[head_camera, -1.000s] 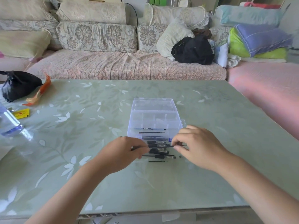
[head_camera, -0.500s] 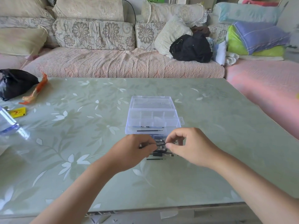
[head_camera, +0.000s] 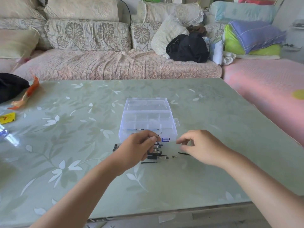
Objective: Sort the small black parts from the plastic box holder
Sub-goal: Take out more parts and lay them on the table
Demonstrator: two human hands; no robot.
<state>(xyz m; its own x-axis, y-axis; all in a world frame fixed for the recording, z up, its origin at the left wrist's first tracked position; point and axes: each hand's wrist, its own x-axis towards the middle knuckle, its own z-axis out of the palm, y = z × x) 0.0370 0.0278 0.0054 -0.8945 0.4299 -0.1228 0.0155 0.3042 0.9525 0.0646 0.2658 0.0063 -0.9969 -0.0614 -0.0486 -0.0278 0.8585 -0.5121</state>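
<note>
A clear plastic compartment box (head_camera: 171,129) stands in the middle of the table with its lid open toward the sofa. In front of it lies a pile of small black parts (head_camera: 156,152), partly hidden by my left hand. My left hand (head_camera: 139,148) pinches a thin black rod (head_camera: 159,134) that points up toward the box's near compartment. My right hand (head_camera: 200,145) hovers to the right of the pile with loosely curled fingers and holds nothing. A thin black rod (head_camera: 183,153) lies on the table just under it, next to a tiny dark piece (head_camera: 174,156).
The green floral table (head_camera: 82,145) carries a black bag (head_camera: 9,86), an orange wrapper (head_camera: 26,96), a yellow card (head_camera: 7,117) and a clear bottle (head_camera: 6,137) at the left. A sofa with cushions and a dark bundle (head_camera: 187,46) stands behind.
Both hands held one black rod together over the pile. My right hand has let go and moved right; my left hand keeps a rod and has lifted it toward the box.
</note>
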